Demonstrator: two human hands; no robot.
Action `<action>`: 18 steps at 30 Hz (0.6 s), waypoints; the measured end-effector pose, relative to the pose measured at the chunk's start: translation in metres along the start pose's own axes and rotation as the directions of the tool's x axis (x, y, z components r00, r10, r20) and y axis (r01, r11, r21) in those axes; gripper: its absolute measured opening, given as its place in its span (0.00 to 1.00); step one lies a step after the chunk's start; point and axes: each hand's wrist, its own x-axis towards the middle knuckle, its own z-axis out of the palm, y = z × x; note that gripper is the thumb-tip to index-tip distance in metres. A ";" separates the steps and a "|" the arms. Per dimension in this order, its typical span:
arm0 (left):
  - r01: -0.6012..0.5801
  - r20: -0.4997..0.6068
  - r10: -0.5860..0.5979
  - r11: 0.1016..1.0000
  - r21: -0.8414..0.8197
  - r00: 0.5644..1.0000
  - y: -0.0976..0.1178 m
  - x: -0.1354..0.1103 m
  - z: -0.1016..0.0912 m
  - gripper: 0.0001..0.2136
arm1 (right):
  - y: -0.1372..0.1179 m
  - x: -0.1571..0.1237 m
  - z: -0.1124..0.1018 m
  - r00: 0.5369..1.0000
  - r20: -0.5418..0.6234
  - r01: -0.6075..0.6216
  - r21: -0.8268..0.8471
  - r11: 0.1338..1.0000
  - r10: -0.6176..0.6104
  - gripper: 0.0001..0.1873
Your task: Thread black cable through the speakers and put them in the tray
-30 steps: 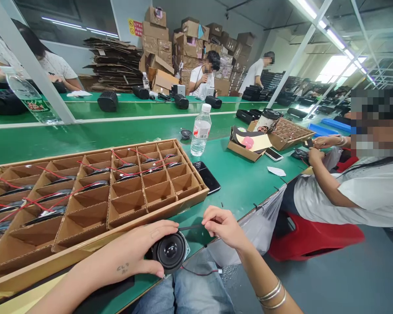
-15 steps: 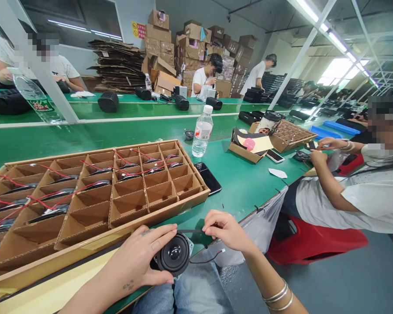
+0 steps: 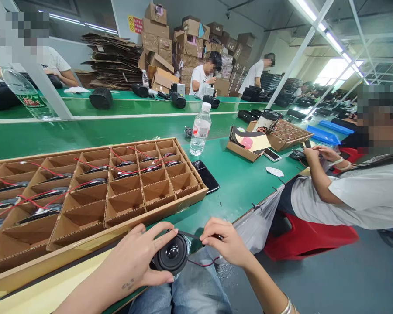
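Observation:
A round black speaker [image 3: 172,253] with a metal frame is gripped at its rim by my left hand [image 3: 144,253], above my lap by the table edge. My right hand [image 3: 221,239] pinches the free end of a thin black strip [image 3: 190,234]. That strip runs to the speaker's upper edge, where my left index finger presses. From the speaker's right side a dark red wire [image 3: 203,264] trails below my right hand. Left of my hands lies a divided cardboard box [image 3: 124,220], with speakers and red wires in several of its compartments.
Beyond the box stand a water bottle [image 3: 201,131] and a black phone [image 3: 207,176]. Yellow backing sheet [image 3: 68,279] lies along the front edge. On the right, a co-worker [image 3: 353,187] sits on a red stool [image 3: 311,244]; a plastic bag [image 3: 258,222] hangs from the table edge.
My right hand has moved slightly down, and the strip now slants down from the speaker's top edge toward it. My left hand still holds the speaker. The whole view has shifted slightly.

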 end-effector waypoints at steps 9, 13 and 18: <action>0.006 -0.056 0.001 0.992 0.125 0.998 0.014 0.001 -0.007 0.35 | -0.007 -0.001 0.003 0.999 0.004 0.049 -0.046 0.998 -0.049 0.12; 0.046 -0.090 -0.028 0.978 0.205 0.996 0.021 0.000 -0.011 0.34 | -0.009 -0.002 0.005 0.998 0.011 0.058 -0.066 0.996 -0.058 0.14; -0.088 -0.176 0.131 0.968 0.235 0.976 0.020 -0.001 -0.012 0.31 | -0.009 -0.004 0.008 0.998 0.011 0.064 -0.077 0.995 -0.064 0.13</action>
